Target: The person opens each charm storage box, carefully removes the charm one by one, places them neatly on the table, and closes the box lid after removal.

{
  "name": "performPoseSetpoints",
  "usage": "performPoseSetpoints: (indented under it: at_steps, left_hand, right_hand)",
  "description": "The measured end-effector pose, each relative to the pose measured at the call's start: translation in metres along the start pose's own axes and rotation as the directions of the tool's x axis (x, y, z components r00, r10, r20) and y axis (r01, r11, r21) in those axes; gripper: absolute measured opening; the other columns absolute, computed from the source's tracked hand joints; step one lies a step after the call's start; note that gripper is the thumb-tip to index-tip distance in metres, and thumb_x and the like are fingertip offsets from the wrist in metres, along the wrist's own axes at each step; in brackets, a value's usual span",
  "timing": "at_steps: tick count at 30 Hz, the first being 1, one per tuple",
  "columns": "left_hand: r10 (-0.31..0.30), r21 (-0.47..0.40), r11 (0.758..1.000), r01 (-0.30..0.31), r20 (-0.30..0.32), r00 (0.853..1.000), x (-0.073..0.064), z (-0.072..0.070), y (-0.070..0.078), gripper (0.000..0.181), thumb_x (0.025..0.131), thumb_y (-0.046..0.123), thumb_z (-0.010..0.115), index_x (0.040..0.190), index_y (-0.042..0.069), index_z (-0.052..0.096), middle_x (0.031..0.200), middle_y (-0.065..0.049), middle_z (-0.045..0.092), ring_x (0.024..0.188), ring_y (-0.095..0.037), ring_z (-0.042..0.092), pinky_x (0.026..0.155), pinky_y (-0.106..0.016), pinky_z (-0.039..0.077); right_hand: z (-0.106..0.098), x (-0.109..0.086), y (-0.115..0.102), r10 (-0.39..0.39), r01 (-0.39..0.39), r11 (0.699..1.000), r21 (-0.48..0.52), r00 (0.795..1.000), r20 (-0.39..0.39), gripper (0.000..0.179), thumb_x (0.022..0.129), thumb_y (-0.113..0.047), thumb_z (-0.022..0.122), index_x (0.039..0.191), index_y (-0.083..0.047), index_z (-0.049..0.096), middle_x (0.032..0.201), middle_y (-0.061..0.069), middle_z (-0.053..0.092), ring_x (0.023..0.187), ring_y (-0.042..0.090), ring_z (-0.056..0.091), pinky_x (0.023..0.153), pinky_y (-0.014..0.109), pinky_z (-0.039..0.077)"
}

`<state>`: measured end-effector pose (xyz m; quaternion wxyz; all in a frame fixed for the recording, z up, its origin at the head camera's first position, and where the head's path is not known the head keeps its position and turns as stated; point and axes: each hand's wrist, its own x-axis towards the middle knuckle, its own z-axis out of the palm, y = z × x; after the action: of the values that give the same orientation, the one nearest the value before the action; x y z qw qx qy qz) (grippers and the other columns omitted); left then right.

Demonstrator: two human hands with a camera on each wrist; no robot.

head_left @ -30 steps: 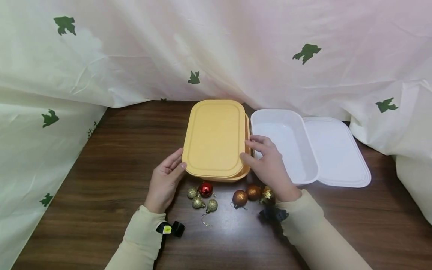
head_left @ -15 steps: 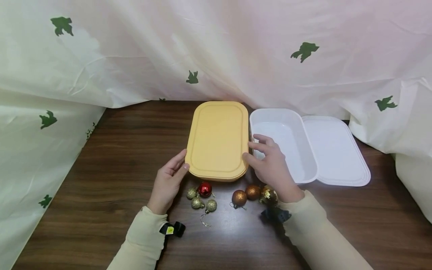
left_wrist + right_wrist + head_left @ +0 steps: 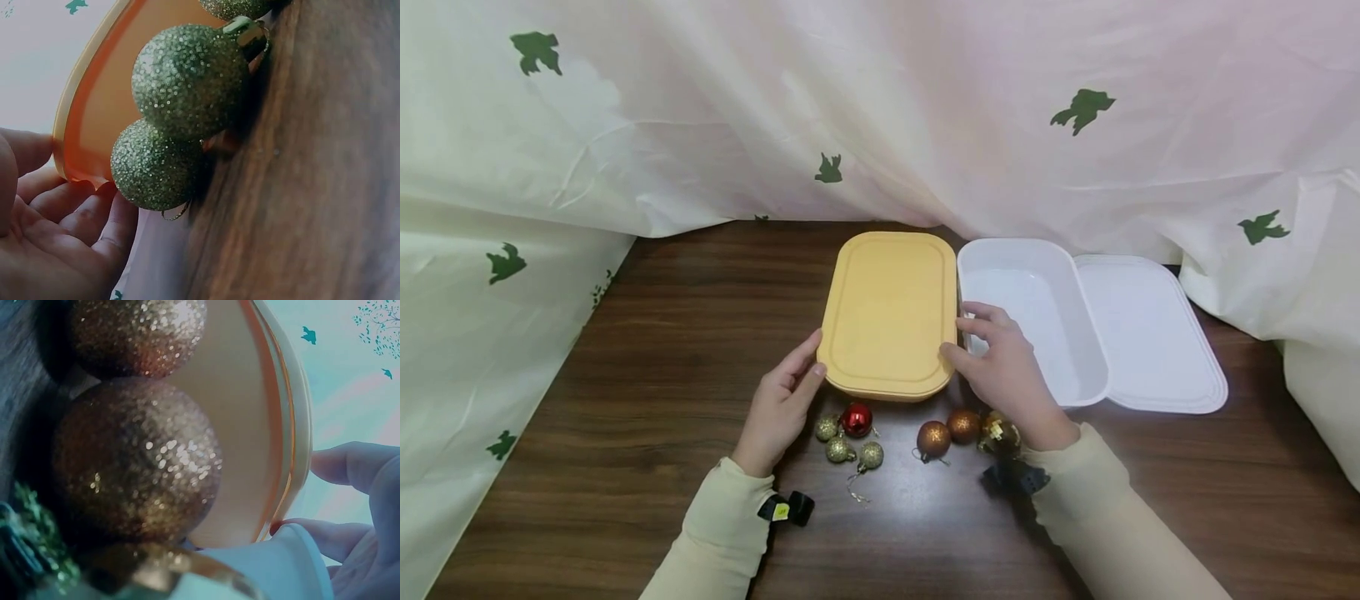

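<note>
In the head view, a yellow lid (image 3: 891,312) lies level on a yellow plastic box (image 3: 880,395), its edges lined up with the box rim. At the near left corner, my left hand (image 3: 775,412) holds the lid's edge, thumb on top and fingers against the side. My right hand (image 3: 1003,362) holds the right edge the same way, reaching over the white box's near left side. The right wrist view shows a thin gap under the lid's rim (image 3: 305,419). Close below the left palm's view are glittery gold baubles (image 3: 187,81).
A white box (image 3: 1052,317) without its lid stands right of the yellow one, partly behind my right hand. The white lid (image 3: 1153,333) lies beyond it. In front are a red bauble (image 3: 857,420), several small gold ones, copper baubles (image 3: 933,440) and a faceted gold bauble (image 3: 997,433).
The yellow lid has slid right and slightly nearer, from a skewed position to sitting in line with the box. My left hand has moved right with it; my right hand has shifted only slightly.
</note>
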<state>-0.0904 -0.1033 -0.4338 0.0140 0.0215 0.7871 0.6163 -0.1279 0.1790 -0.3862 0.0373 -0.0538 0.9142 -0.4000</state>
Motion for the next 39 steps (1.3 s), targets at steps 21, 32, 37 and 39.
performPoseSetpoints:
  at_steps: [21, 32, 37, 39]
  left_hand:
    - [0.009, 0.022, 1.000, -0.007, -0.070, 0.998, -0.006, -0.014, 0.000, 0.046, 0.102, 0.011, 0.060, 0.147, 0.005, 0.050, 0.148, -0.009, 0.051, 0.130, -0.022, 0.054, 0.098, -0.017, 0.047]
    - [0.050, -0.002, 0.999, -0.050, -0.087, 0.995, -0.006, -0.011, 0.002, 0.048, 0.099, 0.011, 0.064, 0.145, 0.003, 0.051, 0.145, -0.012, 0.055, 0.130, -0.022, 0.055, 0.099, -0.020, 0.048]
    - [0.093, -0.034, 0.994, -0.100, -0.158, 0.983, -0.007, -0.012, 0.006, 0.047, 0.098, 0.005, 0.064, 0.144, 0.003, 0.053, 0.145, -0.014, 0.055, 0.133, -0.020, 0.053, 0.105, -0.025, 0.046]
    - [0.116, -0.057, 0.990, -0.129, -0.185, 0.976, -0.008, -0.012, 0.010, 0.046, 0.098, 0.003, 0.064, 0.143, 0.003, 0.054, 0.144, -0.016, 0.056, 0.132, -0.022, 0.054, 0.104, -0.026, 0.046]
  right_hand:
    - [0.008, 0.013, -0.009, -0.050, 0.060, 0.994, -0.095, 0.994, 0.100, 0.053, 0.092, -0.029, 0.068, 0.134, 0.003, 0.061, 0.155, 0.021, 0.036, 0.140, 0.044, 0.034, 0.110, 0.066, 0.027]
    - [0.000, 0.008, -0.002, -0.063, 0.063, 0.998, -0.024, 0.998, 0.008, 0.053, 0.091, -0.024, 0.072, 0.136, 0.003, 0.060, 0.148, 0.019, 0.048, 0.138, 0.036, 0.043, 0.116, 0.051, 0.033]
    - [-0.004, 0.001, 0.001, -0.103, 0.105, 0.994, 0.015, 0.992, -0.079, 0.049, 0.091, -0.019, 0.075, 0.134, 0.001, 0.062, 0.141, 0.017, 0.056, 0.134, 0.034, 0.049, 0.113, 0.050, 0.038]
    - [-0.007, -0.003, 0.002, -0.113, 0.116, 0.993, 0.028, 0.988, -0.108, 0.048, 0.091, -0.018, 0.075, 0.133, 0.000, 0.062, 0.138, 0.017, 0.059, 0.129, 0.035, 0.053, 0.110, 0.050, 0.041]
